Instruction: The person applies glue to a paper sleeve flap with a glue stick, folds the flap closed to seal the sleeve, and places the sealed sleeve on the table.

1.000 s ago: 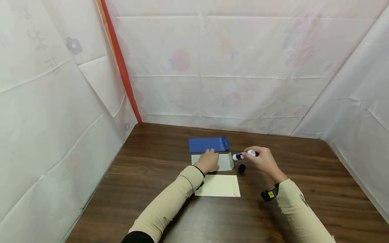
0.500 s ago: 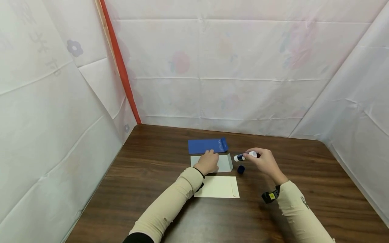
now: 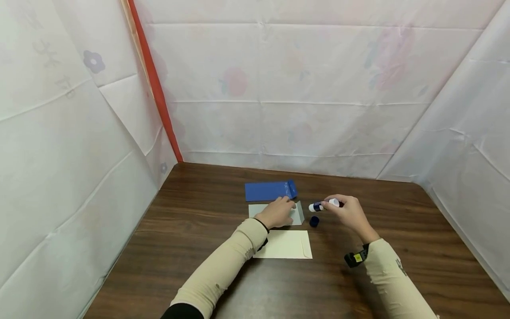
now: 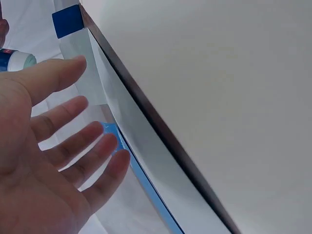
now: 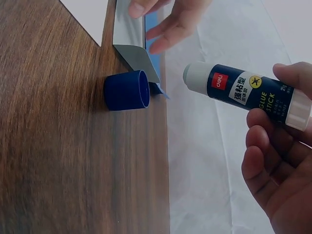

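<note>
My right hand (image 3: 348, 215) pinches an uncapped glue stick (image 5: 243, 90) between thumb and fingers, its white end pointing left. The blue cap (image 5: 126, 91) stands on the table below it. My left hand (image 3: 276, 213) is over a pale grey envelope (image 3: 256, 209), fingers spread and loosely bent in the left wrist view, holding nothing. Whether its fingertips touch the paper I cannot tell. At the envelope's right end the flap (image 5: 139, 58) is raised. The left hand hides the envelope's middle.
Behind the grey envelope lies a blue envelope (image 3: 264, 192), its flap lifted at the right. A cream envelope (image 3: 287, 246) lies in front, partly under the left forearm. White sheeting (image 3: 318, 110) hangs around the back and sides of the brown wooden table (image 3: 191, 230).
My left hand has slid right along the grey envelope, closer to its flap. The right hand and glue stick have shifted very slightly to the right, away from the flap.
</note>
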Demonstrator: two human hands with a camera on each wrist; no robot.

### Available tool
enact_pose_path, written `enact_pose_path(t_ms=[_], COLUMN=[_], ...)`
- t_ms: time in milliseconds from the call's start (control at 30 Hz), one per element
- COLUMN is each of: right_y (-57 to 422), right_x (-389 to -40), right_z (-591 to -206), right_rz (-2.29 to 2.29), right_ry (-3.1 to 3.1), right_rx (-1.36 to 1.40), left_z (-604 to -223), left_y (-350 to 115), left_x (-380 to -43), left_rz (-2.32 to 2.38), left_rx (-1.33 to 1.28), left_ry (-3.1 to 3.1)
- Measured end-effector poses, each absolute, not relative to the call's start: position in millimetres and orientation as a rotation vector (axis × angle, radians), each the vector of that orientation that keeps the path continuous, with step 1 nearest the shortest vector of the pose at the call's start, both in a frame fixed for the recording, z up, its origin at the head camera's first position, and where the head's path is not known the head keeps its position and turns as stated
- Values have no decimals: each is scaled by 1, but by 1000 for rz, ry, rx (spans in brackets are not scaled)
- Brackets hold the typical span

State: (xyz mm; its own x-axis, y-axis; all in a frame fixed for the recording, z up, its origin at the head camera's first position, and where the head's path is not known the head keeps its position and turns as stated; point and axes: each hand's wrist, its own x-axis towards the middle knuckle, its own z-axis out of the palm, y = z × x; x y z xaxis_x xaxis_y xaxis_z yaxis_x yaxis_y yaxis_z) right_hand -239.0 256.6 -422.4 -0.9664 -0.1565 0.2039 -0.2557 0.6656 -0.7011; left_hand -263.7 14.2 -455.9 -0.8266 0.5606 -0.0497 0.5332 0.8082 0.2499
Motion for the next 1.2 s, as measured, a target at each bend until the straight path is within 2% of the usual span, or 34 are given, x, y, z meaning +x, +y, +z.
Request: enact_pose_path(t_ms=[400,1200], right_y=[262,254], right_x=[-237,-233], right_z=[-423,-426], right_rz=[1212,1202], right_ry=[-2759,-2763], right_rx=[323,358], left_z=[-451,-465], left_y=[28,25], left_x=[-265,-263], left_rz=[310,117], left_rx=[901,1060], left_ry=[2869,2847])
